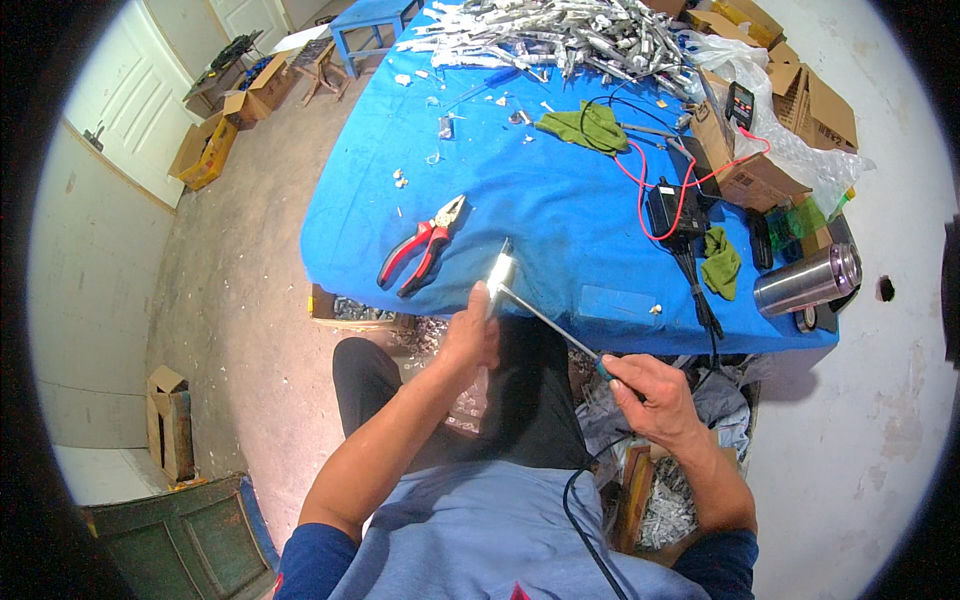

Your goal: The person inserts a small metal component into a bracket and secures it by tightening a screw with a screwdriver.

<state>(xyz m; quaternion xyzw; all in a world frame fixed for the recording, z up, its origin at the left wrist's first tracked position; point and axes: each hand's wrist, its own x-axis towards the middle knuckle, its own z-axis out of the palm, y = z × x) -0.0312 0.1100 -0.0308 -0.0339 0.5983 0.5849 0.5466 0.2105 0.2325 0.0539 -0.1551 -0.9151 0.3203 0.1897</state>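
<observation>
My left hand (470, 335) is closed around a slim, pale tubular piece (500, 272), whose upper end shines brightly over the front edge of the blue-covered table. In my right hand (655, 395) is a screwdriver (555, 328) with a long thin metal shaft and a dark teal handle. Its shaft slants up and left to the tubular piece, and the tip appears to meet its side. Red-handled pliers (428, 248) lie on the cloth just beyond my left hand, jaws pointing away to the right.
A heap of slim white and grey pieces (570, 38) covers the table's far end. Toward the right are a green cloth (585, 128), a black power adapter (675, 212) with red and black leads, a cardboard box (750, 180) and a steel flask (808, 280). Small scraps dot the blue cloth (370, 180).
</observation>
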